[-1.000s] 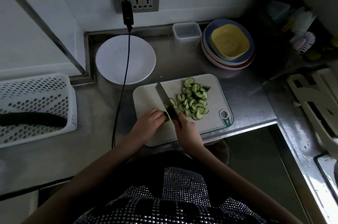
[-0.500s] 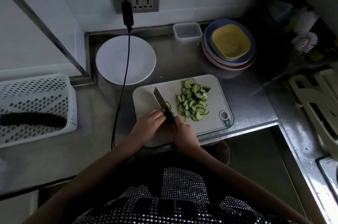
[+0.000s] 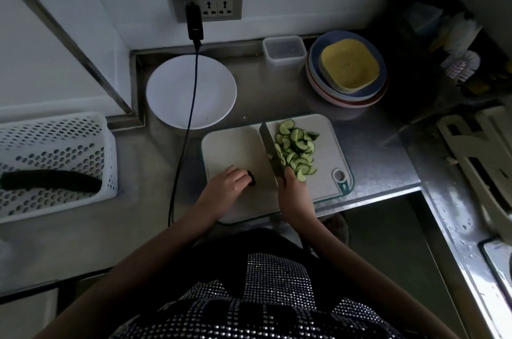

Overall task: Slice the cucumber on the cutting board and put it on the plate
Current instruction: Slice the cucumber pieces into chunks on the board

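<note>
Since the previous frame, knife [image 3: 270,148] shifted right against the slice pile [image 3: 297,148], apart from the cucumber end [image 3: 251,178]. Left hand [image 3: 225,189], fingers curled, pinches that end on the cutting board [image 3: 234,148]; right hand [image 3: 294,196] grips the handle, blade toward 11 o'clock. White plate [image 3: 177,89] at 10 o'clock.

Steel counter [image 3: 368,150] — on it cutting board [image 3: 235,150]; white plate [image 3: 171,89]; stacked dishes [image 3: 346,94]; clear tub [image 3: 284,50]; perforated basket [image 3: 55,139].

Dim, underexposed; light from right, glare on wet steel counter [image 3: 454,216]; wide-angle edge warp.
</note>
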Motion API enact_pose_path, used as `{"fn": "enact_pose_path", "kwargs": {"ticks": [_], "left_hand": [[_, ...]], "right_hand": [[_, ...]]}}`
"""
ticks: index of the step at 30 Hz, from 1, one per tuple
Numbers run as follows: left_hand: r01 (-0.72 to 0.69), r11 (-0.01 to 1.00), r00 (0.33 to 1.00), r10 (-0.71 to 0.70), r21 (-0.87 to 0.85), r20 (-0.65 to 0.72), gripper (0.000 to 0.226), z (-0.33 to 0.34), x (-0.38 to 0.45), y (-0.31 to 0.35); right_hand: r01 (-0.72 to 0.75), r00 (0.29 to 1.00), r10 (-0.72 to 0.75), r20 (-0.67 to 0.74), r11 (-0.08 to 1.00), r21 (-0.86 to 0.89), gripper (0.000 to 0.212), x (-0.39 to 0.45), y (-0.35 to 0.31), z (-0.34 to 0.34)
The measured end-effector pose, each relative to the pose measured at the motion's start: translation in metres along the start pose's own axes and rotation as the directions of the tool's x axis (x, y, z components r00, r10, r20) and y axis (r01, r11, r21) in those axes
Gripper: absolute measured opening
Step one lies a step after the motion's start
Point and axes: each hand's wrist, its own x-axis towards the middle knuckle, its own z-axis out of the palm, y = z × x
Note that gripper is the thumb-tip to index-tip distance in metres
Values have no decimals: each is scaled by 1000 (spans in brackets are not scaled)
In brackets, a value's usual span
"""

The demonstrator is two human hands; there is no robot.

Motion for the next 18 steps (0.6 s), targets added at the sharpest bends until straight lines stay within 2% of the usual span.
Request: {"fn": "enact_pose_path", "kwargs": {"ticks": [4,10,18], "left_hand": [[-25,1000,999,24,18,21,16,3,-2,-3],[-3,1000,999,2,28,36,24,0,-1,1],[33,999,999,-34,23,42,24,-1,0,2]], "right_hand": [[43,999,-43,-3,996,79,11,-8,-6,-1],[80,990,-81,114,997,15,13,-16,-13,9],[97,989,-97,115,995,10,14,-19,-16,8]]}}
